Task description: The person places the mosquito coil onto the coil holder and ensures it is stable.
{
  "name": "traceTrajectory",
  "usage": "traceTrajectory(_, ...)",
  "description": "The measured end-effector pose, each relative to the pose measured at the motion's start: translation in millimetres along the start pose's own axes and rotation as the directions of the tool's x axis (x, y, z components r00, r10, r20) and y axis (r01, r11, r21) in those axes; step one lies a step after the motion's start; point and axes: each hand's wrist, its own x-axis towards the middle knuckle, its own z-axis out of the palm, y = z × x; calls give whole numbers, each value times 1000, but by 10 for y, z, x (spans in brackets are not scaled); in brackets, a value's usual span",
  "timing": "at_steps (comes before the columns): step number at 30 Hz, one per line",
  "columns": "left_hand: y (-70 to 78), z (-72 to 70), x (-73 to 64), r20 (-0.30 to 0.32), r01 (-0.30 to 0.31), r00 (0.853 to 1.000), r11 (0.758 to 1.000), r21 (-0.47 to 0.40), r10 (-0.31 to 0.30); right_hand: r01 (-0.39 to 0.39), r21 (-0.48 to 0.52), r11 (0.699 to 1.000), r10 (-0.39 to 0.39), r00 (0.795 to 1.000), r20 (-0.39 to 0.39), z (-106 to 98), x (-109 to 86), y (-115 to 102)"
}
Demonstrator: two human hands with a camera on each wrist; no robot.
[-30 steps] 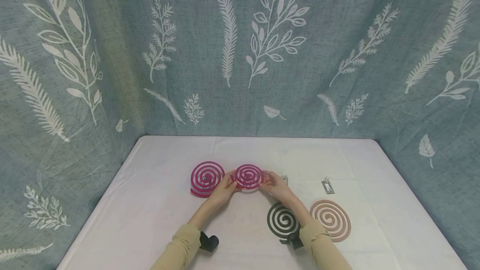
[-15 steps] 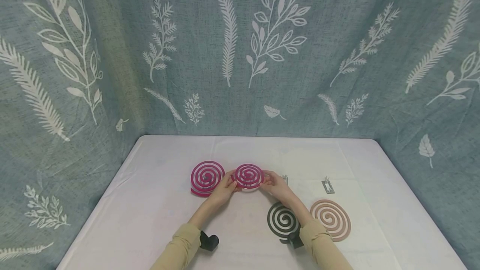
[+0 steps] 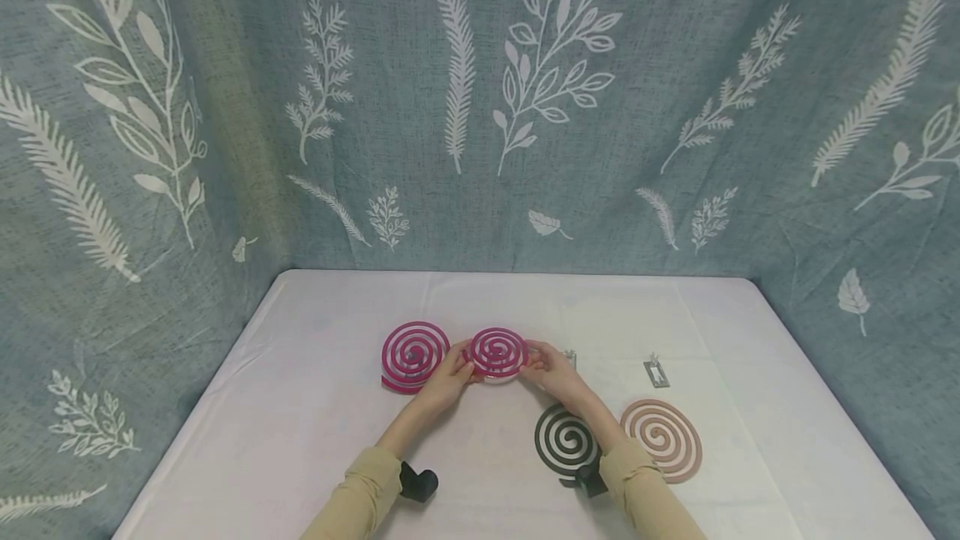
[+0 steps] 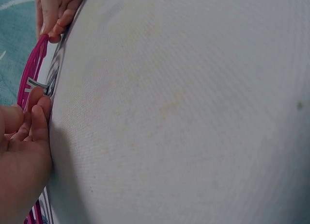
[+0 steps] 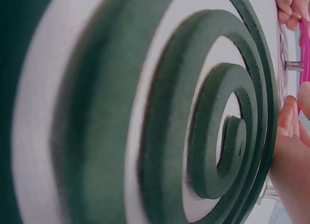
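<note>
A magenta mosquito coil (image 3: 497,349) lies level between my hands, just above the white table. My left hand (image 3: 447,382) pinches its left edge with thumb and fingers. Its right edge is pinched by my right hand (image 3: 557,373). Under the coil, a small metal coil stand (image 4: 42,85) shows in the left wrist view; I cannot tell whether the coil is fixed on it. Another magenta mosquito coil (image 3: 386,357) sits beside my left hand, apparently raised on a stand.
Near my right forearm lie a dark green coil (image 3: 540,448) and a brown coil (image 3: 695,444). One metal stand (image 3: 657,373) lies at the right; another stand (image 3: 572,358) is partly hidden behind my right hand. A patterned curtain (image 3: 480,215) surrounds the table (image 3: 337,298).
</note>
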Motion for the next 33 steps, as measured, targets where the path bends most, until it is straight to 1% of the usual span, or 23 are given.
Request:
traceTrajectory(7,0,2,7,-5,17,1000,999,27,-17,-1,-3,1000,1,1000,1,-1,-2,5)
traceTrajectory(8,0,0,4,-1,11,1000,999,36,-11,1,-6,1000,-1,1000,1,-2,-1,8)
traceTrajectory(14,3,0,-5,1,1,1000,1000,16,-1,2,-1,1000,-2,1000,3,-2,7,17)
traceTrajectory(15,6,0,-6,-3,8,1000,1000,9,-8,3,-2,1000,-3,1000,2,-2,6,16)
traceTrajectory(23,10,0,-7,-4,14,1000,1000,27,-14,7,-4,1000,-7,1000,1,-1,0,16)
traceTrajectory(26,0,-3,2,-2,10,1000,1000,17,-10,16,-9,1000,-16,1000,4,0,-6,13)
traceTrajectory(33,3,-9,-3,18,-8,1000,999,41,7,26,-11,1000,-26,1000,17,-9,-16,15)
